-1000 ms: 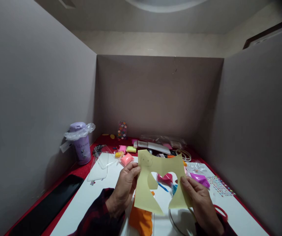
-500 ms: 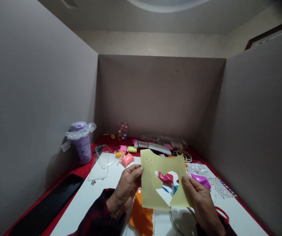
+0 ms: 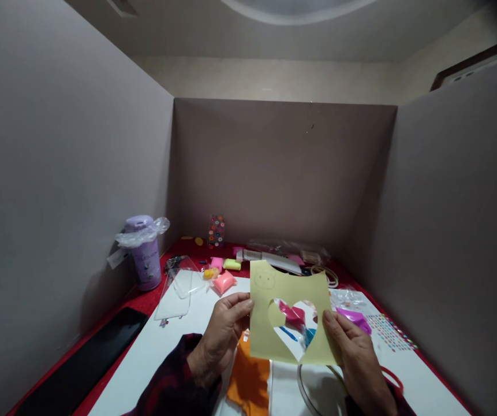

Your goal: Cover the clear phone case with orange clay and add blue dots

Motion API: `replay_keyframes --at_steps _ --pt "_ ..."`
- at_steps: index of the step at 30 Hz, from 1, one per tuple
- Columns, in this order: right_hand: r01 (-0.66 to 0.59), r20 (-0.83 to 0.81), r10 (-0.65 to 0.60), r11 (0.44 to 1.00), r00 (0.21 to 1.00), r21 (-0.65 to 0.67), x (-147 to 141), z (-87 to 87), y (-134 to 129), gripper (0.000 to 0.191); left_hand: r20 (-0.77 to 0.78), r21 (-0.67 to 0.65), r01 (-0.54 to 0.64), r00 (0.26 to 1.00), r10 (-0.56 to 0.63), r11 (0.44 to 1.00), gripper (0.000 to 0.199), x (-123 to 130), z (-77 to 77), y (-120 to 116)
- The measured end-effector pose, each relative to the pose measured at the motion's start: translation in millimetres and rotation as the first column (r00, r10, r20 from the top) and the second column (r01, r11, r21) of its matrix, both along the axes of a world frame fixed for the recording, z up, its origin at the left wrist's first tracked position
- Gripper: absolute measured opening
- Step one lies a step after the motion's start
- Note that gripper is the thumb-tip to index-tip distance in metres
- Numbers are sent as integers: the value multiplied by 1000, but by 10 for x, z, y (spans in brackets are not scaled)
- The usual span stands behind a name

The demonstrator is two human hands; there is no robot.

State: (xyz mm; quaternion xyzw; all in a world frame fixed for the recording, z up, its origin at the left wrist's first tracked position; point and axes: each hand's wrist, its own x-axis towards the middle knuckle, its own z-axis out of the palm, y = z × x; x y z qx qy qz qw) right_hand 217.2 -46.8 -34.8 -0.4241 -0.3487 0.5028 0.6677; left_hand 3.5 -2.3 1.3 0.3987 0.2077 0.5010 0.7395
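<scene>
A yellow sheet of paper (image 3: 261,335) with a heart-shaped hole is held up between my two hands. A small round face is drawn in its upper left corner, and its top edge is cut in a curve. My left hand (image 3: 226,326) pinches the left edge with thumb and fingers. On the opposite edge my right hand (image 3: 356,349) grips the paper, thumb in front. Through the heart hole show a red packet (image 3: 292,315), a blue pen-like stick (image 3: 288,333) and white table. Below the paper lie orange felt (image 3: 250,378) and a round hoop (image 3: 304,390), partly hidden.
A purple cup (image 3: 146,260) stands at the left beside a black phone-like slab (image 3: 88,358). Clear cases (image 3: 174,297), a coral clay packet (image 3: 224,282), a purple packet (image 3: 354,319), gem stickers (image 3: 389,332) and red scissor-like handles (image 3: 393,378) lie on the white table. Grey panels enclose it.
The paper has tilted slightly, its lower edge rising a little, and more of the blue stick shows through the heart. Both hands keep their hold.
</scene>
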Motion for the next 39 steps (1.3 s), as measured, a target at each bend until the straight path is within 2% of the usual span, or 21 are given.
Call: replay_keyframes --at_steps 16,26,33,39 --pt "-21 -9 21 1000 1000 5 21 -36 -9 18 -1 -10 22 1000 -22 1000 15 -8 23 -7" --pt "-12 -47 11 1000 999 -16 31 -38 5 24 -15 12 5 1000 -5 1000 22 0 34 -24" --pt "10 -121 -15 999 993 -45 21 17 4 25 -32 -3 -42 999 42 999 26 20 31 -23" --pt "62 -113 -66 997 991 -40 -3 62 -8 30 -69 -34 -53 996 51 998 29 19 23 -26"
